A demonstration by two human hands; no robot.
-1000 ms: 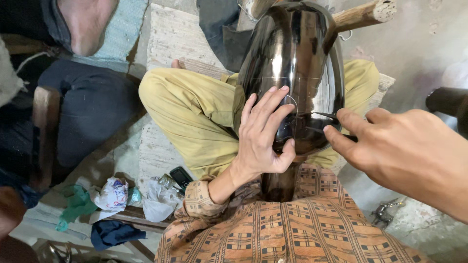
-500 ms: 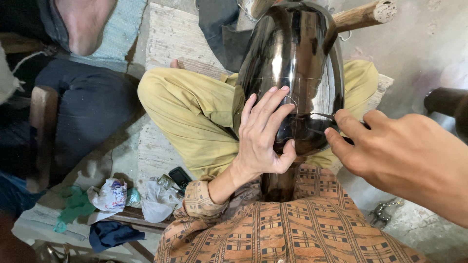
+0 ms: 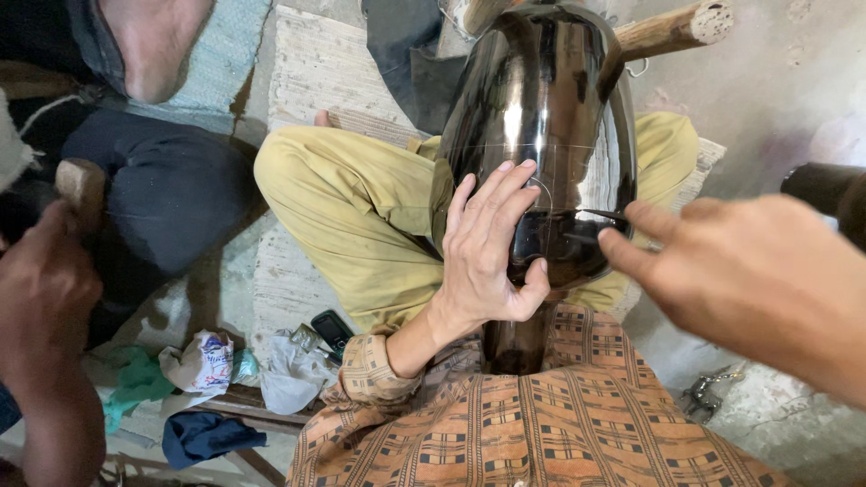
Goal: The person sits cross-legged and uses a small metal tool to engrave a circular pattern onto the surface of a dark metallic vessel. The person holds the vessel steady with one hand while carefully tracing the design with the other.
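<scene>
Woven mats [image 3: 307, 81] cover a rough floor strewn with rags [image 3: 203, 361] and a phone [image 3: 332, 329]. Between the crossed legs stands a glossy black vase [image 3: 541, 117]. Left hand [image 3: 487, 252] lies spread flat against it, fingers open. Right hand [image 3: 749, 271] pinches a thin tool [image 3: 600, 215], its tip touching the vase. Another person's hand [image 3: 45, 298] is at far left.

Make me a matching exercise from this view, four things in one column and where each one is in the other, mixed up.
Things:
1. left hand
2. right hand
3. mobile phone
4. wooden pole

Places:
A. on the ground beside the folded knee
B. spread flat on the shiny dark vessel
C. sticking out behind the vessel, upper right
D. holding a thin pointed tool to the vessel

Pairs: 1-B, 2-D, 3-A, 4-C
</scene>
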